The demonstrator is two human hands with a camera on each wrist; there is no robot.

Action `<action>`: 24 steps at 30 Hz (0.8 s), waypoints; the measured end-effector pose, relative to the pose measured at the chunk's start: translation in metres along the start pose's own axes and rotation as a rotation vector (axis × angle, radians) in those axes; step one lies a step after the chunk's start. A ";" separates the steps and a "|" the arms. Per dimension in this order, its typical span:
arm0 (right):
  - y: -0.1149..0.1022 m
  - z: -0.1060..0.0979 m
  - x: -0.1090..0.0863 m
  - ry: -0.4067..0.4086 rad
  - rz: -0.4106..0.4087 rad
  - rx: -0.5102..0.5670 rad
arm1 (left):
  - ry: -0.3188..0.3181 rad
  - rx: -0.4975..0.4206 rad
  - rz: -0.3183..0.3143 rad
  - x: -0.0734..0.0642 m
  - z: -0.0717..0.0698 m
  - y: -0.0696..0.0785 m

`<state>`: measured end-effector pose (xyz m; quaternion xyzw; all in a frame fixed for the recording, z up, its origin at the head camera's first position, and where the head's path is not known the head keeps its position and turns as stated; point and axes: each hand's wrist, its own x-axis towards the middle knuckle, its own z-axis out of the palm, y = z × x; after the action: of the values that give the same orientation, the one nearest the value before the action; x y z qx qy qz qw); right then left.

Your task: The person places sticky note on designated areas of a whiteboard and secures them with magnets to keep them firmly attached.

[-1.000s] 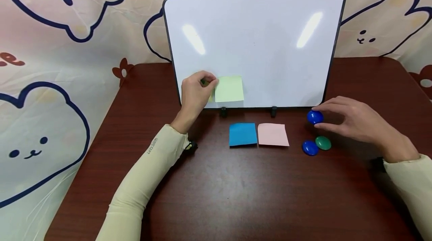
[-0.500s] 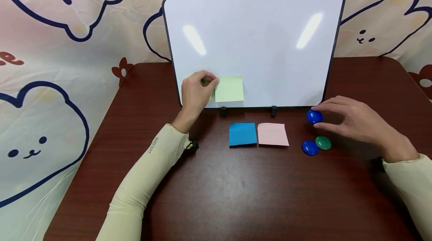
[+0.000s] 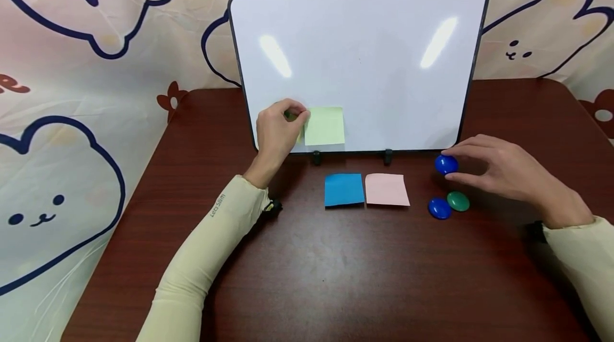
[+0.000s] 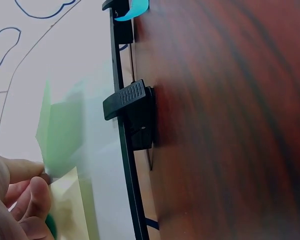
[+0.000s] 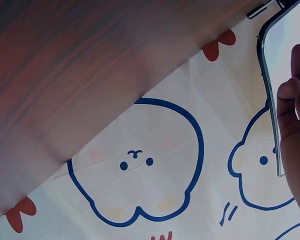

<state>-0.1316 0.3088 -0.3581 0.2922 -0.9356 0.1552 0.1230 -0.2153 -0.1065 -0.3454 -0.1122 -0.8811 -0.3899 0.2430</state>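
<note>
My left hand [image 3: 278, 129] pinches the left edge of a light green sticky note [image 3: 324, 126], which lies against the whiteboard [image 3: 374, 59]. Partly covered by that hand is a yellow sticky note [image 4: 70, 207], with a green magnet [image 4: 51, 226] showing beside the fingers in the left wrist view. My right hand [image 3: 508, 169] holds a round blue magnet [image 3: 446, 164] between thumb and fingers, just off the board's lower right corner. Below it, a second blue magnet [image 3: 439, 208] and a green magnet [image 3: 458, 201] lie touching on the table. The right wrist view does not show the held magnet.
A blue sticky note [image 3: 344, 190] and a pink sticky note [image 3: 387, 189] lie side by side on the dark wooden table [image 3: 307, 267]. Black clip feet [image 4: 132, 112] support the board's lower edge. A printed cloth [image 3: 62, 81] hangs behind and at the left.
</note>
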 end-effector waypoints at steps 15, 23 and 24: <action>0.000 0.001 0.003 0.023 -0.030 -0.009 | -0.011 0.012 -0.009 0.003 -0.001 0.000; -0.001 0.001 0.005 0.037 -0.034 -0.005 | -0.018 0.012 -0.013 0.003 -0.001 -0.001; -0.001 0.001 0.004 0.039 -0.033 -0.005 | -0.020 0.012 -0.011 0.003 -0.001 -0.001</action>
<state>-0.1346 0.3057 -0.3580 0.3041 -0.9285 0.1566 0.1445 -0.2179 -0.1078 -0.3446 -0.1098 -0.8864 -0.3849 0.2325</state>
